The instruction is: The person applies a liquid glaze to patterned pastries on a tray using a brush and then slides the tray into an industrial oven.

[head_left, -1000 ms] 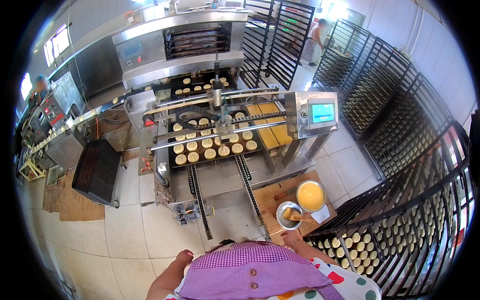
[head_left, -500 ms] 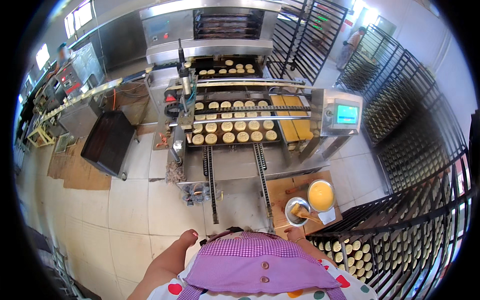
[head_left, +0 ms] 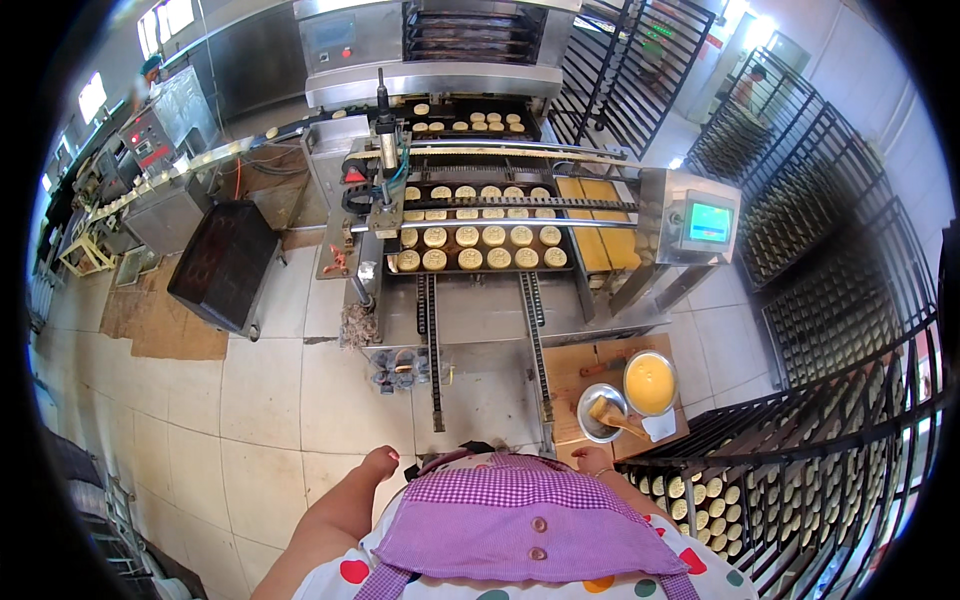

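My left hand [head_left: 380, 462] hangs low at the left of my purple checked apron [head_left: 530, 500], its fingers curled with nothing seen in them. On the other side my right hand [head_left: 592, 459] is by the apron's edge, nearest a metal bowl [head_left: 588, 424] with a brush [head_left: 620, 417] in it; its fingers are partly hidden. Beside that stands a bowl of yellow liquid [head_left: 650, 383]. Ahead of me, a dark tray holds rows of round stamped pastries [head_left: 495, 236] on a machine with two chain rails [head_left: 434, 375]. Neither hand touches the tray.
A control screen [head_left: 711, 222] stands at the machine's right. Tall racks [head_left: 830, 240] of filled trays line the right side. A dark cart [head_left: 225, 265] is at left, near a conveyor [head_left: 170, 178]. An oven [head_left: 340, 50] stands behind. Two people are far off.
My view has shifted slightly, so the machine sits higher and further right. On the back tray, one pastry in the rear row appears further left. My hands remain low beside the apron.
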Motion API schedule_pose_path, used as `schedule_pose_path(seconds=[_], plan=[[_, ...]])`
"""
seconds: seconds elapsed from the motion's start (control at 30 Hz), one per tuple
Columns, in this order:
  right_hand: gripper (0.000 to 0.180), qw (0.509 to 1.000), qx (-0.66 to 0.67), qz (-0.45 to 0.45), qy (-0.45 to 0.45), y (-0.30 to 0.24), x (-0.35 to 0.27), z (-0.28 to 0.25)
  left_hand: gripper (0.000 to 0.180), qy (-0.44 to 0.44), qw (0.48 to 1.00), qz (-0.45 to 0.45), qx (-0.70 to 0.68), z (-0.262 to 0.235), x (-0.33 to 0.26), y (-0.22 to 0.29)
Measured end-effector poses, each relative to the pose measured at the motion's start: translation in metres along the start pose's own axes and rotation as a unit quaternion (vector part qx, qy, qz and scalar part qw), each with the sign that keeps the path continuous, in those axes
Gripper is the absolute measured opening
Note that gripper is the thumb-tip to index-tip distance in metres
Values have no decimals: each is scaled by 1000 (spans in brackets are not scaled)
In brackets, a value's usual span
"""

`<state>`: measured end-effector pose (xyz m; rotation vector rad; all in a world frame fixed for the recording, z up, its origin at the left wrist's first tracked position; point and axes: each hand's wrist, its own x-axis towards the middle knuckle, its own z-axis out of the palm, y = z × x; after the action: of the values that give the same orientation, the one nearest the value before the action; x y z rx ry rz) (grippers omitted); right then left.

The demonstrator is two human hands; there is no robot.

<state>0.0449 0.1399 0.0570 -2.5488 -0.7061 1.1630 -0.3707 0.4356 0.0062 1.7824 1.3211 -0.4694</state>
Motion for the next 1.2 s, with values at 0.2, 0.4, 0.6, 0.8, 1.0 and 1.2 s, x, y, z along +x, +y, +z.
schedule_pose_path(seconds=[0.2, 0.4, 0.6, 0.8, 1.0, 1.2], plan=[[30, 1000, -25, 0, -19, -20, -9, -9, 21, 11, 1000, 2, -1, -2, -14, 8], [30, 999, -42, -2, -23, -26, -3, -10, 22, 15, 1000, 1, -8, 6, -13, -6], [29, 998, -50, -10, -48, -33, -4, -16, 23, 10, 1000, 5, 4, 7, -14, -6], [29, 998, -32, 5, -45, -36, -10, -19, 23, 7, 1000, 18, 2, 6, -11, 0], [30, 998, -19, 28, -53, -44, -24, -26, 24, 11, 1000, 22, 4, 5, -12, 9], [31, 998, -34, 18, -56, -29, -16, -19, 23, 6, 1000, 21, 15, 7, -9, 5]])
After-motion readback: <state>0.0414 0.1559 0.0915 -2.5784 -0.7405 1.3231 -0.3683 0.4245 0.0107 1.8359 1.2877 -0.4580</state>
